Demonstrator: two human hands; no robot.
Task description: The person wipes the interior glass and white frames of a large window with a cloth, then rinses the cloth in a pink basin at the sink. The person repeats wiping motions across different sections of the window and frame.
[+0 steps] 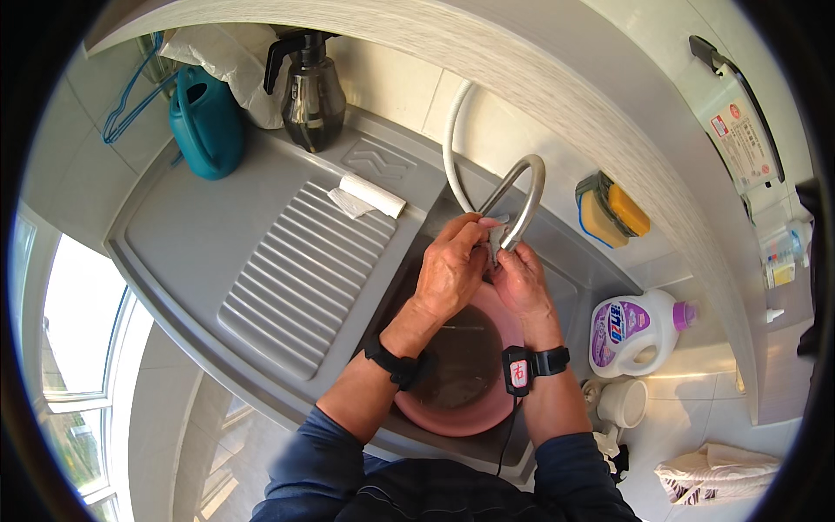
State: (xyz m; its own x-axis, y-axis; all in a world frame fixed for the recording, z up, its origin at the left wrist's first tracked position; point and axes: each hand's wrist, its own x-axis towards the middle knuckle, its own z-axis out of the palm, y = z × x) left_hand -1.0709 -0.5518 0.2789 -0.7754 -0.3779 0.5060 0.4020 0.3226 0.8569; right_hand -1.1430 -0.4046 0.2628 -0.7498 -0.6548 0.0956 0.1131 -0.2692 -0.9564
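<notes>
Both hands meet beside the outlet of a curved metal tap [536, 186]. My left hand [450, 267] pinches a crumpled whitish wipe or piece of tissue [496, 245] from the left. On its other side my right hand [522, 280] holds the same piece, its fingers just below the tap's outlet. Where the fingers overlap, part of the piece is hidden. Under my wrists a pink basin [434, 417] stands in the grey sink, with murky dark water [456, 359] in it.
Left of the sink, a white roll [372, 196] with a loose torn end lies on the ribbed washboard [306, 280]. Behind stand a teal watering can [205, 130] and a dark pump sprayer [314, 104]. A wall soap holder [610, 209] and a detergent jug [629, 333] are at right.
</notes>
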